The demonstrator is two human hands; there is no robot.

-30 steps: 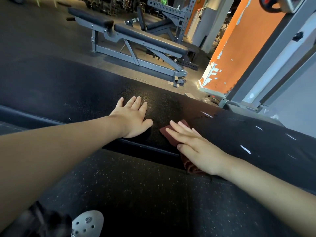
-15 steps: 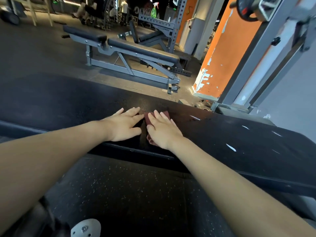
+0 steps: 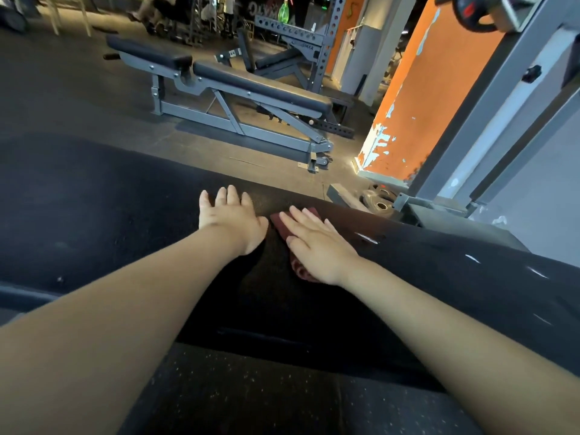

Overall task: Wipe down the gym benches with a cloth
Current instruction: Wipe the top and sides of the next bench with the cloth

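Wiping the black bench pad (image 3: 439,277) with a dark red cloth (image 3: 281,227), lying flat near the pad's far edge at 3 o'clock of the left hand (image 3: 232,221). Pressing down on it with the right hand (image 3: 317,246), fingers straight and slightly spread, curling round nothing, palm covering most of the cloth, with only a corner showing at 11 o'clock of the knuckles and a fold by the wrist. Probably spreading the pressure for a broad stroke. Resting the left hand flat on bare pad just beside, fingers straight and close together, holding nothing, likely bracing the forward lean. Judging the job as midway at best, with a second bench (image 3: 260,86) waiting across the floor at 11 o'clock.
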